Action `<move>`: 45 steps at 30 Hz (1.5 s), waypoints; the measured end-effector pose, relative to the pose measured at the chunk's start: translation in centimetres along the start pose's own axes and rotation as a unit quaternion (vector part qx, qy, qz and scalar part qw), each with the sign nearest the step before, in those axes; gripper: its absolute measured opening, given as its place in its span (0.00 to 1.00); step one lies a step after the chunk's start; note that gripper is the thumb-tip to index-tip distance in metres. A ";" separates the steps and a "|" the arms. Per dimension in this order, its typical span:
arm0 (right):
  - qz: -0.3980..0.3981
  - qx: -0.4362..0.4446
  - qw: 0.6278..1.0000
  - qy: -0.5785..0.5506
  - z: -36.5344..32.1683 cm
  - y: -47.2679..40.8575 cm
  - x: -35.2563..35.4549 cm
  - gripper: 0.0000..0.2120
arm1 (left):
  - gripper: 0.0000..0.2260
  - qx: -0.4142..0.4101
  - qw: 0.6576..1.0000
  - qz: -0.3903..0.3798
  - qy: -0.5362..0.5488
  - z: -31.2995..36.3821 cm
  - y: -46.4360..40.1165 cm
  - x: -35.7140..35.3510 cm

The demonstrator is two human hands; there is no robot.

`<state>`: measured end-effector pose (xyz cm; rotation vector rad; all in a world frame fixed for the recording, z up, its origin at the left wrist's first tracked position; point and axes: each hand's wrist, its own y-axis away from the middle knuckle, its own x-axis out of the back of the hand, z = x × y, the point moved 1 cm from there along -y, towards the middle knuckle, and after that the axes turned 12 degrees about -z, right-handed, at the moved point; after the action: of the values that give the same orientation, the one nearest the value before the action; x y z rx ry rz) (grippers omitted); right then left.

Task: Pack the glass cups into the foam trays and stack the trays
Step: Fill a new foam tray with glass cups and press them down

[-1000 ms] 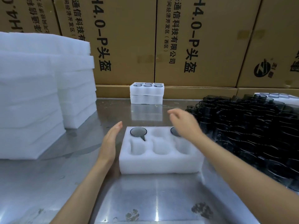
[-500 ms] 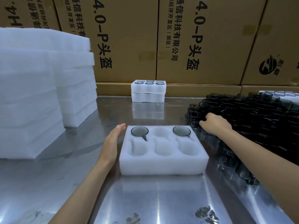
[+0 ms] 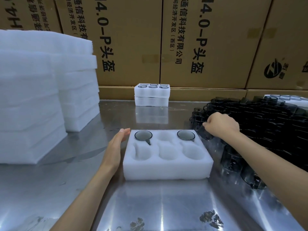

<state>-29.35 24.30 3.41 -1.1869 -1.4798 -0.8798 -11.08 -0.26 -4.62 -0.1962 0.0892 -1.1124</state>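
Note:
A white foam tray (image 3: 168,169) with six pockets lies on the steel table in front of me. Two dark glass cups sit in its far row, one at the left (image 3: 143,135) and one at the right (image 3: 185,135); the other pockets hold nothing. My left hand (image 3: 115,147) lies flat, fingers straight, against the tray's left side. My right hand (image 3: 221,125) is curled round a dark glass cup (image 3: 204,132) at the near edge of the cup pile (image 3: 260,124), just right of the tray.
Two filled foam trays (image 3: 152,95) are stacked at the back by the cardboard boxes (image 3: 200,42). Tall stacks of foam trays (image 3: 33,90) stand on the left. Another filled tray (image 3: 290,98) shows behind the cup pile at the far right.
My right hand left the tray's far right pocket, where a cup now sits, moved right to the cup pile and closed on a cup. My left hand stayed against the tray.

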 end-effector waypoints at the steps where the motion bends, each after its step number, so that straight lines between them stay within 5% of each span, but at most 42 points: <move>1: 0.034 0.022 0.999 -0.010 -0.4 0.5 0.7 0.14 | 0.22 0.000 1.000 0.000 -0.001 0.0 0.0 0.0; 5: 0.139 0.198 0.967 -0.080 -3.0 3.2 2.5 0.10 | 0.20 0.003 1.000 -0.005 0.004 0.0 0.2 -0.1; 10: 0.106 0.361 0.926 -0.037 -6.7 5.6 1.2 0.08 | 0.17 -0.012 0.999 -0.025 -0.021 0.6 0.7 -0.2; 26: 0.027 0.338 0.941 0.005 -8.3 5.3 -1.4 0.13 | 0.09 -0.034 0.995 -0.011 -0.091 0.4 0.3 -0.2; 30: 0.014 0.338 0.939 -0.067 -7.9 5.5 -0.7 0.18 | 0.11 -0.117 0.981 -0.007 -0.154 2.7 1.1 -0.6; 35: 0.015 0.341 0.932 -0.122 -6.4 5.6 -0.8 0.20 | 0.16 -0.166 0.947 -0.116 -0.248 5.5 1.6 -2.3; 41: -0.090 0.365 0.925 -0.059 -5.1 6.3 -3.3 0.23 | 0.23 -0.093 0.808 -0.256 -0.522 6.0 0.6 -4.7; 45: -0.180 0.356 0.917 -0.008 -5.2 6.4 -4.3 0.23 | 0.22 -0.047 0.771 -0.287 -0.566 5.2 0.5 -5.1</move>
<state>-21.82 20.02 0.16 -0.3874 -1.8433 -0.4767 -11.99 5.15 0.24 -1.0116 -1.0718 -1.4241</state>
